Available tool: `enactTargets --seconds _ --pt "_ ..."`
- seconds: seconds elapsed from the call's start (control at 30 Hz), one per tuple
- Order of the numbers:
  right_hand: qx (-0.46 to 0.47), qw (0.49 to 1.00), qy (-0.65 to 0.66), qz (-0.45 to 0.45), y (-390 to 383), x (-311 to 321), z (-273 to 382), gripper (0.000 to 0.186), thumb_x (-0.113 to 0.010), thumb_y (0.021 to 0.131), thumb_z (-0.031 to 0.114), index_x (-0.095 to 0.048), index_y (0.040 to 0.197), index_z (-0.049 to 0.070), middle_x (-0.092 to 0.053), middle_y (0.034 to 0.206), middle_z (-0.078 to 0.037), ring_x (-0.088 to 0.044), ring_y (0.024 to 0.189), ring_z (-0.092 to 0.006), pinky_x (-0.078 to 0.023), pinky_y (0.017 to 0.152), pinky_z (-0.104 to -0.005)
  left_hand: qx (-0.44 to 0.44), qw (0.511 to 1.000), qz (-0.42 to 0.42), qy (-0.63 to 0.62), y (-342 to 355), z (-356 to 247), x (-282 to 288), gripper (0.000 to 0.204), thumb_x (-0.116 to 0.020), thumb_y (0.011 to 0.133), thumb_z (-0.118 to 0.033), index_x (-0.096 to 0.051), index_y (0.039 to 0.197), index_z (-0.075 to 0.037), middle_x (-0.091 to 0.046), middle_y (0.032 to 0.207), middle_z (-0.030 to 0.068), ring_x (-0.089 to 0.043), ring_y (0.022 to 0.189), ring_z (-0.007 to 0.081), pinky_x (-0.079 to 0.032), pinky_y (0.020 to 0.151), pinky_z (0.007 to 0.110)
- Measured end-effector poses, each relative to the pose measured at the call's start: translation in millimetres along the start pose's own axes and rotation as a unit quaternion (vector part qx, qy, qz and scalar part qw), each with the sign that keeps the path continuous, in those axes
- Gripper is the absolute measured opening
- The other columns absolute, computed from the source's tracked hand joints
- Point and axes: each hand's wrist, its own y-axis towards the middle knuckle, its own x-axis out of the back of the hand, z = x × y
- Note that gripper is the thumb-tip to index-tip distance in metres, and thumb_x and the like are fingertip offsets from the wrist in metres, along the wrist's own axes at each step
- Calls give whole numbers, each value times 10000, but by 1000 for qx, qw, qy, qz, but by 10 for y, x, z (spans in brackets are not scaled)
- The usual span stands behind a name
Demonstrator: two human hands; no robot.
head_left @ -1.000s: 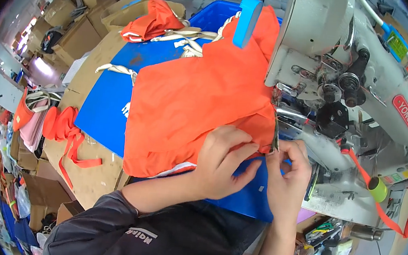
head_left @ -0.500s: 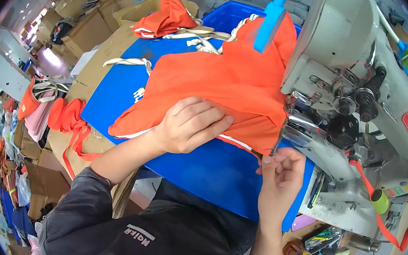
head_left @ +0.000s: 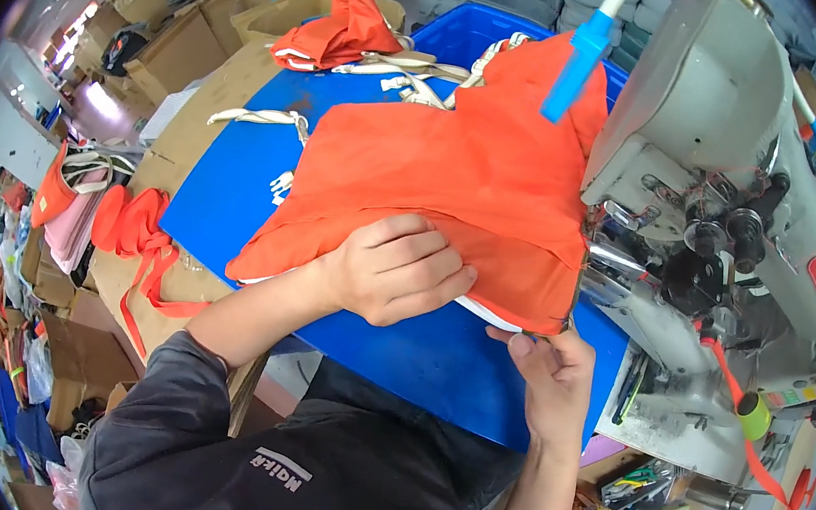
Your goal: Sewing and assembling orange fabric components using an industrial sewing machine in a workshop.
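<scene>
A large piece of orange fabric (head_left: 438,168) lies spread over a blue work surface (head_left: 384,378), its right edge by the needle area of a grey sewing machine (head_left: 697,107). My left hand (head_left: 406,270) is closed on a fold near the fabric's front, fingers curled and fingertips partly hidden. At the front right corner, my right hand (head_left: 556,373) pinches the edge between thumb and fingers. White trim (head_left: 489,313) runs along that near edge between both hands. How the fabric sits under the machine is hard to make out.
Behind the fabric are a blue bin (head_left: 459,27), cream straps (head_left: 262,119) and another orange fabric bundle (head_left: 343,31). An orange strap coil (head_left: 135,224) lies left. A blue-ended hanging piece (head_left: 575,73) dangles beside the machine. Tools fill a tray (head_left: 638,488) at lower right.
The fabric's near right corner has shifted slightly right and toward me. My left hand moved along with it; my right hand lowered slightly and changed its finger hold at the corner.
</scene>
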Motion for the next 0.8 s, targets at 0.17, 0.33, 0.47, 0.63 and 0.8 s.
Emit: enactTargets --seconds 0.17,0.33,0.47,0.63,0.8 --pt "63 997 -21 -46 17 -94 8 232 -608 875 -115 -665 1091 -51 -548 1227 -123 -624 1021 -178 -558 862 -327 38 997 56 -32 86 -23 84 289 -634 747 -120 -682 1026 -57 -634 945 66 -616 887 230 -497 814 408" --pt "75 994 -44 -67 -40 -185 98 189 -612 875 -113 -674 1042 -49 -554 1162 -110 -612 1015 -176 -554 820 -276 199 973 94 -68 470 -357 144 396 -651 685 -48 -627 1081 -36 -606 1039 113 -601 912 281 -475 828 457" --pt "72 989 -89 -96 -65 -261 120 140 -600 889 -107 -673 996 -54 -568 1135 -96 -628 950 -159 -558 795 -270 233 958 41 -165 546 -525 -31 470 -663 588 -5 -621 1055 -37 -600 1014 121 -594 850 297 -469 734 410" --pt "123 972 -25 -198 -137 -275 190 181 -621 912 -37 -523 1064 -25 -603 1042 -99 -642 844 -131 -559 720 -252 242 948 -12 -206 481 -514 -158 467 -648 567 -1 -621 1031 -37 -605 971 120 -592 798 291 -459 669 373" --pt "18 981 -104 -164 -23 -122 254 85 -590 947 -7 -539 1016 -7 -650 900 -51 -614 774 -71 -530 651 -219 277 929 -10 -244 606 -598 -100 482 -699 588 -48 -628 1064 -32 -607 960 113 -589 776 291 -465 665 369"
